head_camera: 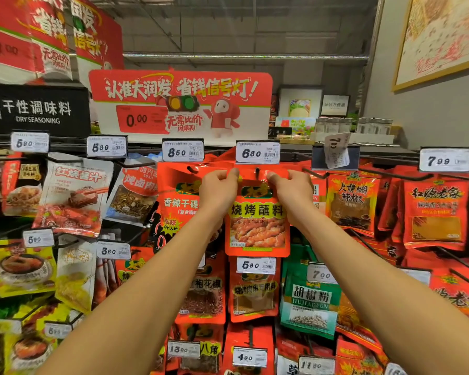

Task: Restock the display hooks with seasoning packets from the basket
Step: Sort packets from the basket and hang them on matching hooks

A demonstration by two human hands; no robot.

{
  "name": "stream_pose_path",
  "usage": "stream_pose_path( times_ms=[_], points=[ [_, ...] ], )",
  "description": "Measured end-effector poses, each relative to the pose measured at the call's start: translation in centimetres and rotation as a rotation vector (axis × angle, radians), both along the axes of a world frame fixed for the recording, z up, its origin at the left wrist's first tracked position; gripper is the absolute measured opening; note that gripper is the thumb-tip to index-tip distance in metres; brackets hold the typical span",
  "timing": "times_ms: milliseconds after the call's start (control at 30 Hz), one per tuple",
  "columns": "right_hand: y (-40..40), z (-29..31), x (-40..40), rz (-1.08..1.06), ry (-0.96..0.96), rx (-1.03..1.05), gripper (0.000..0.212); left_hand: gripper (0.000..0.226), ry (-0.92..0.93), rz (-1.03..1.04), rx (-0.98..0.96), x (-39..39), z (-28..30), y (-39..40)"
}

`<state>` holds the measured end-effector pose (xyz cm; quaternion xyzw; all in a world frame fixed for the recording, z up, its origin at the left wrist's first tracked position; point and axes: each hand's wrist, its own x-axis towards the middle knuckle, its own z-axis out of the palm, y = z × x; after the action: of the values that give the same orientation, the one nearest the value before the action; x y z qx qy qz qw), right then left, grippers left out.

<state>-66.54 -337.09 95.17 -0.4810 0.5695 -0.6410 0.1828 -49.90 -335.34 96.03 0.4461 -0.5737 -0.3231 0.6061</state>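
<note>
**Red seasoning packet held at the 6.80 hook**

Two bare forearms rise from the lower edge toward the middle of the rack.

Left hand (219,188): fingers curled, thumb and fingertips pinching the top left corner of the red packet (257,226).

Right hand (291,188): fingers curled likewise, pinching the top right corner of the same packet.

Red packet: flat, glossy foil pouch, rectangular, with a yellow band of black characters and a printed photo of fried food. It hangs upright between the two hands, its top hole level with the dark hook tip (257,171), directly below the 6.80 price tag (257,152). Whether the hook already passes through the hole cannot be told.

Neighbouring stock: similar glossy red pouch (178,201) just left, partly behind the left wrist; shiny green pouch of pepper powder (309,301) lower right; silvery crinkled pouch (76,196) far left.

Fixtures: white paper price tags in clear holders on black wire hooks; a red and white card sign (180,104) with a traffic-light picture above; a black panel (35,110) reading "DRY SEASONING" at left.
</note>
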Motion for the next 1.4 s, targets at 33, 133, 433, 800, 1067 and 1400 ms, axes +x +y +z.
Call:
stream_pose_path(
  times_ms=[33, 133, 433, 800, 1067, 1400],
  points=[
    [-0.6, 0.0, 0.1, -0.042, 0.006, 0.023, 0.049, 0.023, -0.024, 0.005, -0.004, 0.2, -0.2, 0.2],
    [-2.9, 0.9, -0.1, -0.15, 0.05, 0.056, 0.053, 0.038, -0.09, -0.026, -0.008, 0.7, -0.6, 1.8],
    [-6.3, 2.1, -1.2, -0.249, 0.164, 0.22, 0.039, 0.018, -0.152, -0.105, -0.027, 2.0, -1.3, 3.1],
    [5.3, -4.0, -3.5, 0.255, -0.244, 0.127, 0.019, 0.017, 0.057, -0.334, 0.194, 2.5, -4.7, 3.5],
    [14.6, -12.7, -7.5, 0.275, -0.279, 0.18, 0.027, 0.023, 0.062, -0.383, 0.347, 3.3, -11.5, 5.8],
    [21.2, -31.9, -10.5, 0.146, -0.388, 0.59, 0.028, 0.022, 0.1, -0.3, 0.859, 2.4, -29.8, 11.8]
  ],
)
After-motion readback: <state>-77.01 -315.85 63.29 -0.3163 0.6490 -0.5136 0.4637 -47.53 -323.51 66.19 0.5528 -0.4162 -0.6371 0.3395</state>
